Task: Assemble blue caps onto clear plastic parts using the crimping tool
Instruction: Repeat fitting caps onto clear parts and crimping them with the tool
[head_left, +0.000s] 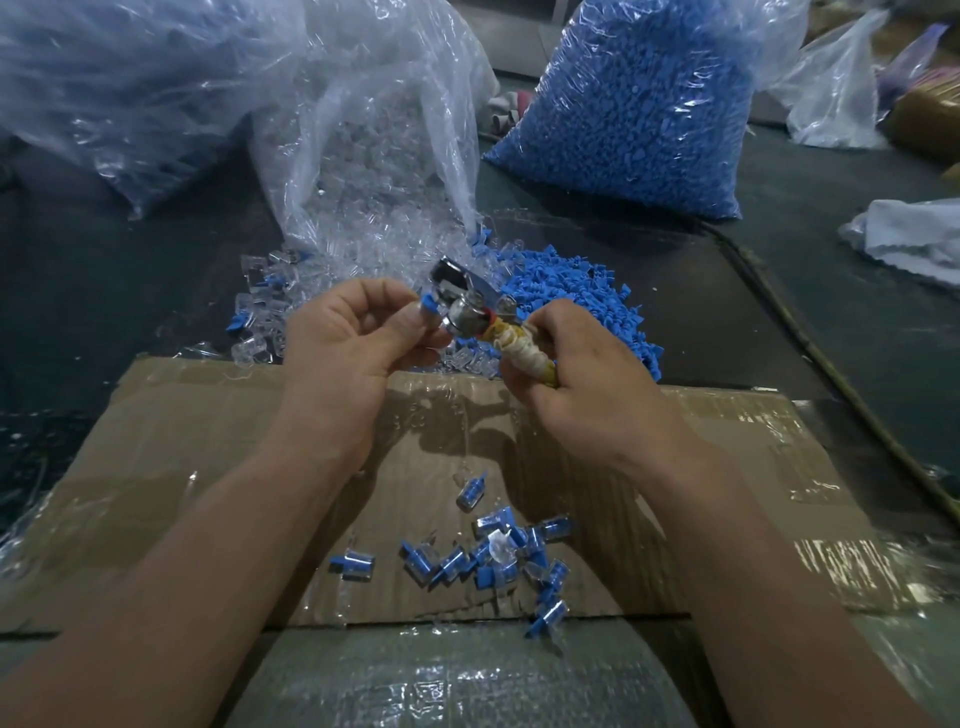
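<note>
From where I stand, the clear part is nearly lost behind the fingertips of the left hand (353, 338). Only its blue cap (429, 302) pokes out, pinched between thumb and forefinger, right against the metal head of the crimping tool (464, 310). I can't tell whether the tool has closed on it. The right hand (587, 379) curls round the tape-wrapped handle, hiding most of it. Beyond the hands lie a heap of loose caps (571, 291) and spilled clear parts (270, 306) below an open bag (374, 130). Capped pieces (498, 551) lie scattered on the cardboard (208, 441) between the forearms.
</note>
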